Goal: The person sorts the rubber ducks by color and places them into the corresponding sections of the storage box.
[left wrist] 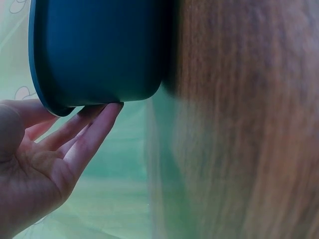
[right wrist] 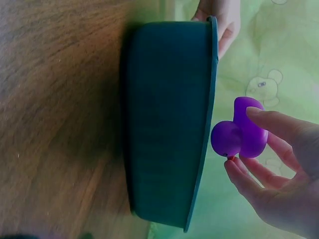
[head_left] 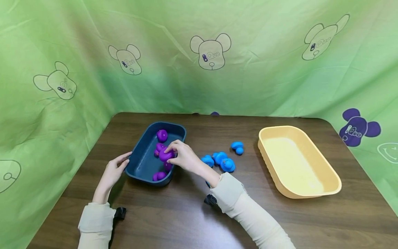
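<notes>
My right hand pinches a purple toy duck between thumb and fingers. In the right wrist view the duck is level with the rim's outer side, above the dark blue basin. Several other purple ducks lie inside that basin, some partly hidden by the held duck and my hand. My left hand holds the basin's left rim. Its fingers press the outer wall in the left wrist view.
Several blue toy ducks lie on the brown wooden table right of the basin, one a little farther back; my right forearm partly covers the group. A pale yellow basin stands at the right. Green printed cloth surrounds the table's far and side edges.
</notes>
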Demonstrator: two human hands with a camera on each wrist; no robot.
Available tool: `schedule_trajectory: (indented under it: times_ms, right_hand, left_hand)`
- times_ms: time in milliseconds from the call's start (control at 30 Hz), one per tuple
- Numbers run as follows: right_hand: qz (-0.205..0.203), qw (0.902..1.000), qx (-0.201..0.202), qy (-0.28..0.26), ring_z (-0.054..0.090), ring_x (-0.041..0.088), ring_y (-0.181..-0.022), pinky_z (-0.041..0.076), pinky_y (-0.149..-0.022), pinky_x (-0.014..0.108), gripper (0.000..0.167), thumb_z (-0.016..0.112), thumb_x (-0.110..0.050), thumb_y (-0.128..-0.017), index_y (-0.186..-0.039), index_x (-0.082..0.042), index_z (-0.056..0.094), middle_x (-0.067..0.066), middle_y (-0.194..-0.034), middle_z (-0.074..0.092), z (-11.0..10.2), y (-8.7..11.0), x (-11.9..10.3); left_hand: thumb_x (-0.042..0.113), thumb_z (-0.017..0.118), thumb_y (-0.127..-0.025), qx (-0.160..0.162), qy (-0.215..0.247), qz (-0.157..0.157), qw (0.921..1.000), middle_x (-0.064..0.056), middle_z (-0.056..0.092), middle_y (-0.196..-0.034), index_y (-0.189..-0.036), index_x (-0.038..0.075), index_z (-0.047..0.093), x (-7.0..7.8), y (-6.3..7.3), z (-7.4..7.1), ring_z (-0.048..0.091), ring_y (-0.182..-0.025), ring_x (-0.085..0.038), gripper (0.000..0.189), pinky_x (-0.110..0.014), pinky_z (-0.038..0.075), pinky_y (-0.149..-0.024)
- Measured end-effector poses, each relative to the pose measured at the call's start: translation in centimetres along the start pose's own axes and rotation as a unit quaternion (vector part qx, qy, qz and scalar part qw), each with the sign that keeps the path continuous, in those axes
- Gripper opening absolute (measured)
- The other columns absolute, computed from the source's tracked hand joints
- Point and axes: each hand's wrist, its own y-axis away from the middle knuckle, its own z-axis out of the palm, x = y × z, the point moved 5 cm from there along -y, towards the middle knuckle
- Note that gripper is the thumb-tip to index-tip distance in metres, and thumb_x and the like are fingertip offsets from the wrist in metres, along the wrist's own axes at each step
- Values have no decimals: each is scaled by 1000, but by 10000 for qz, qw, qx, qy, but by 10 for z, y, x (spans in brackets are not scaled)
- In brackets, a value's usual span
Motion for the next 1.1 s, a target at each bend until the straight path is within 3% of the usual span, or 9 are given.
schedule_trajectory:
  times_ms: [367,567,1100]
  right_hand:
    - [11,9997,-242,45,49,18,-85,41,-73,23,19,71,-6,-72,-91,-4,64,8,-97,54,13,-4,0]
    - [-33,9992,-318,223,50,18,-84,41,-74,22,20,72,-7,-72,-91,-4,65,8,-97,55,20,-9,-1]
    - [180,9980,-554,260,51,17,-87,40,-76,23,22,69,-10,-75,-96,-6,64,8,-99,54,34,-14,-4]
  left_hand:
    - [11,46,-92,22,-37,56,10000,-23,57,-109,-123,0,51,0,0,1,52,-80,-5,33,-17,44,-63]
    - [11,46,-92,-19,0,20,10000,-24,56,-110,-124,0,50,0,0,1,53,-83,-11,33,-17,44,-64]
    - [8,45,-92,61,93,180,9998,-23,57,-106,-122,-4,50,0,1,1,48,-70,-1,32,-24,45,-58]
